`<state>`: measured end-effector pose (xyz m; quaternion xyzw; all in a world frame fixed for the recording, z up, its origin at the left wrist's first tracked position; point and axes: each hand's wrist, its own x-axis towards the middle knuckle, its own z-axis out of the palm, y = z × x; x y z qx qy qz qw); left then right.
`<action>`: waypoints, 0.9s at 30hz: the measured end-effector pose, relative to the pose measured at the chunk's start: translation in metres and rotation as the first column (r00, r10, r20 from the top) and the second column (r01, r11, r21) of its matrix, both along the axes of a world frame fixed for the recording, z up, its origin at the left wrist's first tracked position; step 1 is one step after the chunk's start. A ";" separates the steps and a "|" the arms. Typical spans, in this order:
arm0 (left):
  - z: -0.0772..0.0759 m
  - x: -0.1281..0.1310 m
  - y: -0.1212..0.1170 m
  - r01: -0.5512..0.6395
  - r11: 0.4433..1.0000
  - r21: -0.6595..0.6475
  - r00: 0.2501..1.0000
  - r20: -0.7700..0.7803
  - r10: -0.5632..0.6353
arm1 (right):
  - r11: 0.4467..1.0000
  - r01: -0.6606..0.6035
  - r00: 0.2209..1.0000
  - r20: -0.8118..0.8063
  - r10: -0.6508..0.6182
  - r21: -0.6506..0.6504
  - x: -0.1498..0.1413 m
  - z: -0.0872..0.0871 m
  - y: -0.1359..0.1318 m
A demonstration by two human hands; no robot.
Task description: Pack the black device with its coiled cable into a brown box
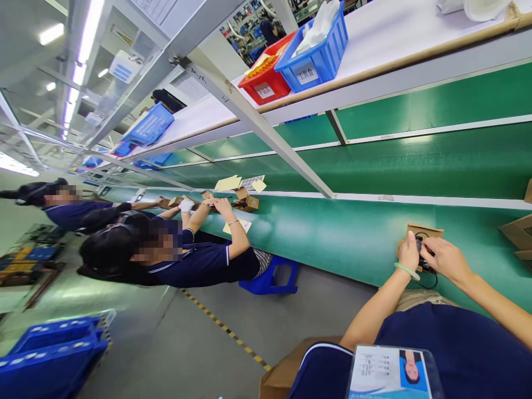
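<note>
On the green work surface in front of me lies a small open cardboard box (424, 228). My left hand (409, 252), with a pale green bangle at its wrist, is closed on the box's left side. From the right, my right hand (446, 259) reaches over the box, its bent fingers closed on a black cable (432, 284) and a dark part in the box. One loop of the cable hangs out over the near side. The fingers hide most of the dark part, so its kind does not show.
Cardboard boxes (519, 233) stand at the right edge. A shelf above holds a red bin (266, 91) and a blue bin (310, 72). To the left, co-workers handle small boxes along the same bench, near a blue stool (274, 277). A slanting metal post (266, 130) supports the shelf.
</note>
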<state>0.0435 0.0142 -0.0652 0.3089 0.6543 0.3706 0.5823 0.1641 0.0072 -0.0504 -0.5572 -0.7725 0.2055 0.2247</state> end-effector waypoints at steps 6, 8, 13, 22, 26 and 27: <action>0.005 -0.009 0.003 0.247 0.928 0.280 0.966 -0.153 -0.211 | 0.553 -0.116 0.615 -0.497 -0.612 -0.825 -0.012 0.010 -0.009; 0.006 -0.012 0.002 0.303 0.895 0.327 0.951 -0.156 -0.266 | 0.428 -0.252 0.404 -0.496 -0.769 -0.868 -0.012 0.011 -0.007; 0.008 -0.016 -0.002 0.362 0.861 0.357 0.932 -0.130 -0.338 | 0.398 -0.440 0.119 -0.492 -0.862 -0.805 -0.003 0.005 -0.004; 0.009 -0.003 -0.006 0.075 0.978 0.197 0.997 -0.026 -0.072 | 0.536 -0.288 -0.044 -0.549 -0.835 -0.793 -0.032 0.005 -0.020; 0.005 0.009 0.000 -0.125 0.992 -0.018 0.970 0.206 0.126 | 0.559 -0.219 -0.054 -0.563 -0.825 -0.799 -0.039 0.004 -0.029; 0.004 0.013 0.003 -0.180 0.981 -0.075 0.945 0.265 0.193 | 0.564 -0.205 -0.047 -0.567 -0.822 -0.800 -0.039 0.004 -0.031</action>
